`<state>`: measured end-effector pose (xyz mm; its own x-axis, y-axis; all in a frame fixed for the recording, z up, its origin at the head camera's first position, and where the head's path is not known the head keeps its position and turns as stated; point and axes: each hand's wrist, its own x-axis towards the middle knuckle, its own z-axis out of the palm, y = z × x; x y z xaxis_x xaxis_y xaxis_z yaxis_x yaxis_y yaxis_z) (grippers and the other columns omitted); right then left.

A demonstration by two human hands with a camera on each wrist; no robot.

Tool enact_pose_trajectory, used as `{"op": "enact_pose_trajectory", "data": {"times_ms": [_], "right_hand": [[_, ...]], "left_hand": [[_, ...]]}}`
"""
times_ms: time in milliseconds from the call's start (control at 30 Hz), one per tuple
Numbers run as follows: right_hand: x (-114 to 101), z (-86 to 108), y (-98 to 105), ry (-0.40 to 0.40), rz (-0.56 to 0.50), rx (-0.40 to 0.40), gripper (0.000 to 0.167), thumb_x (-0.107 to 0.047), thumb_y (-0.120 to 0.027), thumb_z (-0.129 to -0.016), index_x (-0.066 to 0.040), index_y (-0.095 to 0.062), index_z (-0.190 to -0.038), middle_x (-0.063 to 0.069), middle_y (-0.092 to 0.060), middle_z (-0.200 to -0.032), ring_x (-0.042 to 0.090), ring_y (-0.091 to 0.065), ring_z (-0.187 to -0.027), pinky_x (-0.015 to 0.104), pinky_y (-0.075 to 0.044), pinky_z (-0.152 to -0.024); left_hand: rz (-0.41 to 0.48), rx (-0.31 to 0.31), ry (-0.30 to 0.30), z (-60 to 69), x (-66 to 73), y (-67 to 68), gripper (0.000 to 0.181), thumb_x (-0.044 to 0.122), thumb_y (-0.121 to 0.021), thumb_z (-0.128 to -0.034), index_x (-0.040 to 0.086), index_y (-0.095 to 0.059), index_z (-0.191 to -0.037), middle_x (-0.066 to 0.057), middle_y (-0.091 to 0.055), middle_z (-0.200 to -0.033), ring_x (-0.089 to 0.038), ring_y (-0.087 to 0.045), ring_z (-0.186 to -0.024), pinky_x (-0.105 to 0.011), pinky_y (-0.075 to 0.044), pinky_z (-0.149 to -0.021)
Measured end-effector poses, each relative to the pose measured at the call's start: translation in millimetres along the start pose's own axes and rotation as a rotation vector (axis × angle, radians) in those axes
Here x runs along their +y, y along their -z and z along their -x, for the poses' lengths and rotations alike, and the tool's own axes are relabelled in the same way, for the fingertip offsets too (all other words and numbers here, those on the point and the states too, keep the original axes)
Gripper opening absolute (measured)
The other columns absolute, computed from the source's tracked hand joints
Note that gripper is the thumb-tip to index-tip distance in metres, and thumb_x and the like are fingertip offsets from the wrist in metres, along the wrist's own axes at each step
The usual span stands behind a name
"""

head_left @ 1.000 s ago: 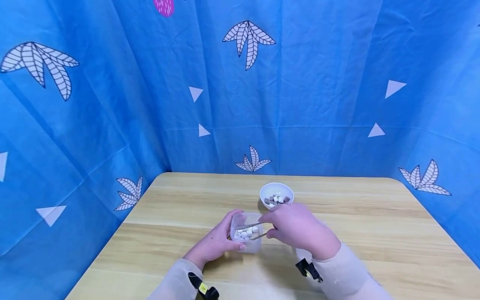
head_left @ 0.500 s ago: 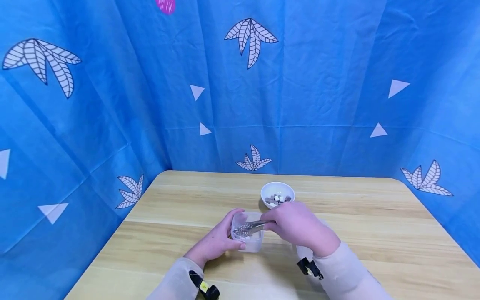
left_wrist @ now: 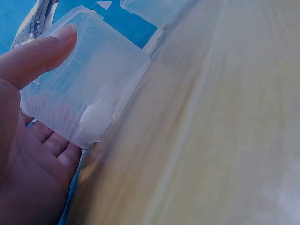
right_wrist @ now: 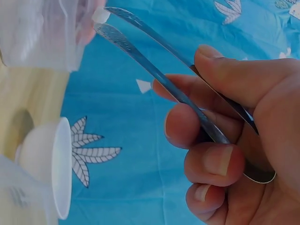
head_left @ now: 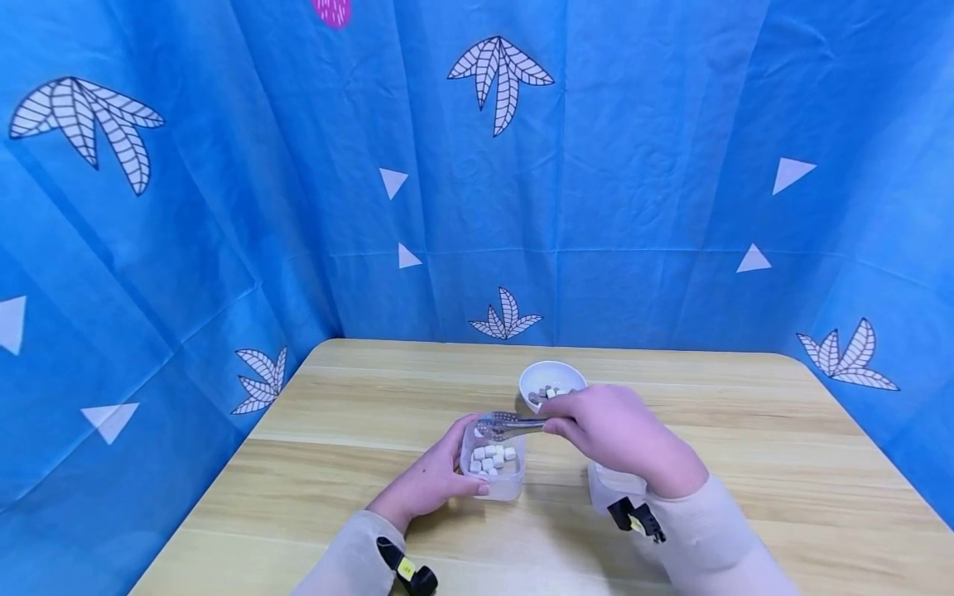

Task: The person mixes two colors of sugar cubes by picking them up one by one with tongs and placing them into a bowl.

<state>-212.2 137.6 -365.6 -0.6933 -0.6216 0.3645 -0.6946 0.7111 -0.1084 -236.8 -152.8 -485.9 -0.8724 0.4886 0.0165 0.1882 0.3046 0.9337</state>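
While the left hand [head_left: 428,482] grips the box [head_left: 505,490], the right hand [head_left: 619,436] has raised the tongs [right_wrist: 154,70], pinching a white cube [right_wrist: 101,15], above it

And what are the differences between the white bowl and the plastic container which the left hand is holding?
The white bowl is round and opaque; the plastic container is squarish and translucent. The bowl has brownish cubes mixed with white ones; the container shows only white cubes. The bowl stands farther from the person, while the container is nearer, gripped by the left hand. Both are open on top.
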Motion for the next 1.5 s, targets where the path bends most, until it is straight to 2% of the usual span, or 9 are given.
{"op": "enact_pose_trajectory", "data": {"times_ms": [100,267,500,767,967,1233,1500], "right_hand": [[6,2.5,6,-0.023,-0.004,0.010,0.017,-0.030,-0.069,-0.097,-0.023,-0.077,-0.110,-0.014,-0.073,-0.094,0.011,-0.068,-0.079,0.039,-0.058,-0.071],[17,7.9,17,-0.071,-0.015,0.029,0.015,-0.028,-0.069,-0.097,-0.023,-0.077,-0.109,-0.016,-0.071,-0.091,0.009,-0.065,-0.077,0.040,-0.057,-0.071],[36,15.6,30,-0.166,0.009,0.047,0.018,-0.026,-0.068,-0.098,-0.020,-0.076,-0.112,-0.007,-0.074,-0.101,0.016,-0.069,-0.084,0.045,-0.057,-0.073],[55,18.4,29,-0.243,0.026,-0.003,0.019,-0.027,-0.068,-0.097,-0.018,-0.076,-0.111,-0.004,-0.075,-0.100,0.023,-0.071,-0.089,0.051,-0.056,-0.077],[66,20.3,26,-0.293,0.030,-0.041,0.016,-0.029,-0.068,-0.097,-0.020,-0.077,-0.107,-0.005,-0.074,-0.097,0.024,-0.070,-0.088,0.052,-0.055,-0.077],[71,25.2,30,-0.352,0.035,-0.065,0.017,-0.028,-0.067,-0.097,-0.019,-0.077,-0.107,-0.002,-0.074,-0.098,0.027,-0.070,-0.090,0.054,-0.055,-0.075],[67,23.6,32,-0.351,0.032,-0.076,0.019,-0.031,-0.068,-0.097,-0.020,-0.077,-0.110,-0.002,-0.074,-0.100,0.027,-0.070,-0.092,0.055,-0.055,-0.077]], "left_hand": [[-0.012,0.006,0.005,-1.0,-1.3,0.2,0.099,0.024,-0.086,-0.0787,0.034,-0.026,-0.157,0.003,-0.040,-0.156,-0.021,-0.043,-0.139,-0.049,-0.026,-0.119],[-0.009,-0.001,-0.022,-1.6,-2.5,0.1,0.097,0.020,-0.085,-0.0791,0.027,-0.027,-0.157,-0.002,-0.043,-0.153,-0.021,-0.050,-0.131,-0.048,-0.031,-0.116],[0.028,-0.013,-0.027,-0.5,-2.0,-0.8,0.098,0.017,-0.084,-0.0805,0.019,-0.024,-0.159,-0.004,-0.045,-0.150,-0.022,-0.053,-0.127,-0.048,-0.035,-0.114],[0.025,-0.006,-0.025,-0.6,-2.1,-0.3,0.100,0.018,-0.084,-0.0793,0.019,-0.024,-0.159,-0.003,-0.044,-0.152,-0.022,-0.051,-0.129,-0.049,-0.033,-0.115],[0.005,-0.007,-0.010,-1.2,-0.6,0.0,0.099,0.021,-0.084,-0.0802,0.022,-0.024,-0.159,-0.002,-0.043,-0.152,-0.021,-0.049,-0.130,-0.047,-0.033,-0.114],[-0.016,0.002,0.012,-2.6,0.4,0.4,0.097,0.023,-0.085,-0.0801,0.028,-0.026,-0.158,0.002,-0.043,-0.152,-0.019,-0.047,-0.132,-0.046,-0.031,-0.115],[-0.010,-0.005,-0.015,-2.0,-0.3,0.7,0.095,0.022,-0.084,-0.0811,0.025,-0.027,-0.157,-0.001,-0.043,-0.152,-0.021,-0.047,-0.132,-0.048,-0.029,-0.116]]}}
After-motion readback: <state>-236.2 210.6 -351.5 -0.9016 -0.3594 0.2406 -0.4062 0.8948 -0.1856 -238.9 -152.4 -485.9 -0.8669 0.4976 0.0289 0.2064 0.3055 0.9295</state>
